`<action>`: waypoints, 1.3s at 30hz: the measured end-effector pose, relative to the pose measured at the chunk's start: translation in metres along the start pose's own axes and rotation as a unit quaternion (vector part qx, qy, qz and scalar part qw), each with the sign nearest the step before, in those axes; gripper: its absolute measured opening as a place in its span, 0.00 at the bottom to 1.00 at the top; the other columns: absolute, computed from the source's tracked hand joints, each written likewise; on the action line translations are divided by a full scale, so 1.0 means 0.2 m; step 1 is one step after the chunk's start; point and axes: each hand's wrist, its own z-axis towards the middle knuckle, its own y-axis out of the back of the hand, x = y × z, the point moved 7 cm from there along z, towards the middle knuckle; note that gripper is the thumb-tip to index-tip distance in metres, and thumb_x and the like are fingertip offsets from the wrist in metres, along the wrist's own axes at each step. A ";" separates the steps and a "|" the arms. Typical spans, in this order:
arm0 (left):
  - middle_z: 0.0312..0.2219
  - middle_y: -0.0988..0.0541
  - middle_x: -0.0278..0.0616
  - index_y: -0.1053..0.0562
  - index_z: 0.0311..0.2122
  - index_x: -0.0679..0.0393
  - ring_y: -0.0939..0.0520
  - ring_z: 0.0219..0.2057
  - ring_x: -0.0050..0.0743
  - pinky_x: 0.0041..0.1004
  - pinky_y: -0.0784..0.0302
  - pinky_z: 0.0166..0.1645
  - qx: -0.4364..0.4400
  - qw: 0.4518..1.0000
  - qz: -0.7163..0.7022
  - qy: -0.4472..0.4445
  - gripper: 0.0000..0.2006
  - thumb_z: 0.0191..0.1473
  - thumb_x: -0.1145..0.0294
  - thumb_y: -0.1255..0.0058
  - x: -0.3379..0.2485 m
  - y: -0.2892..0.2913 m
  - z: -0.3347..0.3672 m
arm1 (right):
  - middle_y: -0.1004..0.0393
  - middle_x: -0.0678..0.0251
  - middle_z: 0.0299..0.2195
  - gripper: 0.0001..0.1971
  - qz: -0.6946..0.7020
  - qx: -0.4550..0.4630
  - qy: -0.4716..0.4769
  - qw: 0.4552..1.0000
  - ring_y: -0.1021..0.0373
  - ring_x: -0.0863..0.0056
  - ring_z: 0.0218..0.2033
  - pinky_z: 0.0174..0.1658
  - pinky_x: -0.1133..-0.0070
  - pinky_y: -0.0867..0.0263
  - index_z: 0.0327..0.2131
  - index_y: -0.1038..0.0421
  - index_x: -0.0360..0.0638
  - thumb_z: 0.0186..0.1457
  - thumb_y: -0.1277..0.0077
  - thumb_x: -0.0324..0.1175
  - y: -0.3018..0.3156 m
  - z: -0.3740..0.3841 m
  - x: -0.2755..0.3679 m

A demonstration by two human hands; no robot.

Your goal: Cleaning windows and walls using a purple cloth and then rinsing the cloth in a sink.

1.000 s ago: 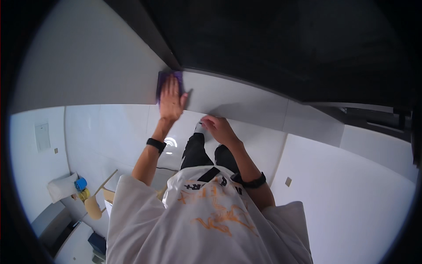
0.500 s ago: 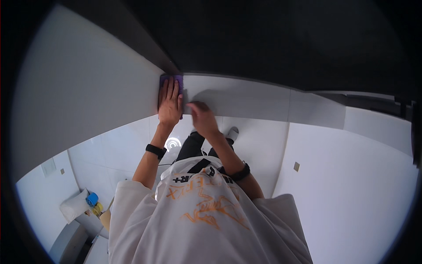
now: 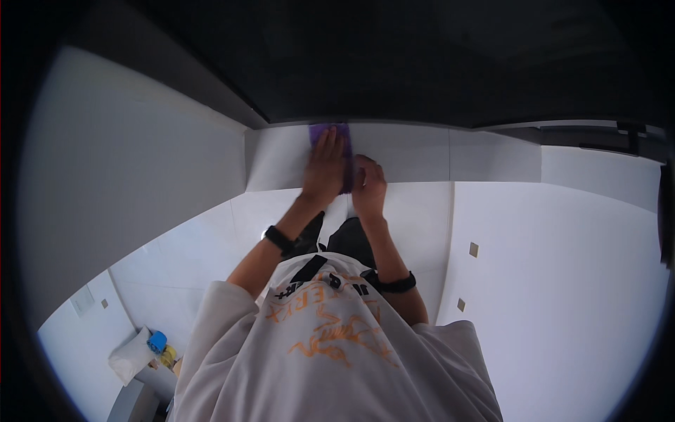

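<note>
Near the upper centre of the frame, we press our left hand [image 3: 323, 177] on a purple cloth [image 3: 315, 132], its fingers stretched out flat over the fabric. The cloth lies on the pale grey ledge [image 3: 408, 155], its far end close to the black panel [image 3: 394, 63] that fills the top of the frame. We hold our right hand [image 3: 370, 188] just beside the cloth's right edge, its fingers bent; we cannot tell whether they touch or grip it. A grey side panel [image 3: 133, 169] stands at the left, and we wear a black wristband [image 3: 281, 240] on the left wrist.
</note>
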 end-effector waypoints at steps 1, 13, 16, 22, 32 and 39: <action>0.62 0.44 0.57 0.40 0.59 0.65 0.46 0.64 0.55 0.46 0.51 0.65 0.003 0.999 0.030 -0.034 0.27 0.54 0.69 0.58 0.03 0.07 -0.01 | 0.25 0.54 0.38 0.15 -0.002 -0.004 -0.002 1.000 0.28 0.57 0.41 0.44 0.69 0.31 0.41 0.29 0.38 0.49 0.58 0.17 -0.02 -0.01 0.03; 0.62 0.43 0.54 0.37 0.57 0.67 0.40 0.62 0.47 0.39 0.45 0.65 0.074 0.987 0.026 -0.140 0.22 0.57 0.74 0.61 0.21 0.29 -0.07 | 0.45 0.45 0.60 0.29 -0.108 0.099 0.106 0.984 0.46 0.54 0.61 0.62 0.66 0.47 0.59 0.49 0.28 0.55 0.57 0.27 -0.42 -0.13 0.31; 0.61 0.44 0.58 0.38 0.57 0.70 0.41 0.62 0.48 0.38 0.45 0.65 0.088 0.983 0.052 -0.154 0.22 0.57 0.75 0.59 0.19 0.30 -0.06 | 0.44 0.46 0.59 0.28 -0.113 0.093 0.097 0.984 0.45 0.54 0.61 0.62 0.67 0.46 0.59 0.48 0.28 0.55 0.58 0.27 -0.38 -0.11 0.34; 0.60 0.42 0.56 0.37 0.57 0.67 0.40 0.61 0.53 0.38 0.45 0.65 0.054 0.989 -0.076 -0.113 0.23 0.54 0.76 0.56 0.14 0.32 -0.02 | 0.40 0.48 0.58 0.27 -0.111 0.074 0.094 0.987 0.43 0.57 0.59 0.60 0.69 0.43 0.57 0.45 0.29 0.55 0.58 0.28 -0.27 -0.06 0.32; 0.50 0.37 0.63 0.35 0.54 0.64 0.36 0.50 0.63 0.51 0.41 0.55 -0.094 0.960 0.230 0.129 0.23 0.56 0.61 0.55 0.53 0.30 -0.09 | 0.41 0.49 0.59 0.27 -0.181 0.079 0.118 0.973 0.42 0.58 0.59 0.59 0.69 0.42 0.56 0.41 0.30 0.49 0.59 0.25 -0.16 -0.03 0.09; 0.48 0.37 0.62 0.36 0.58 0.55 0.35 0.49 0.63 0.53 0.38 0.54 -0.095 0.953 0.255 0.130 0.24 0.59 0.56 0.57 0.50 0.25 -0.08 | 0.42 0.51 0.60 0.28 -0.176 0.080 0.110 0.975 0.42 0.57 0.59 0.59 0.67 0.43 0.56 0.42 0.29 0.48 0.57 0.23 -0.18 -0.05 0.06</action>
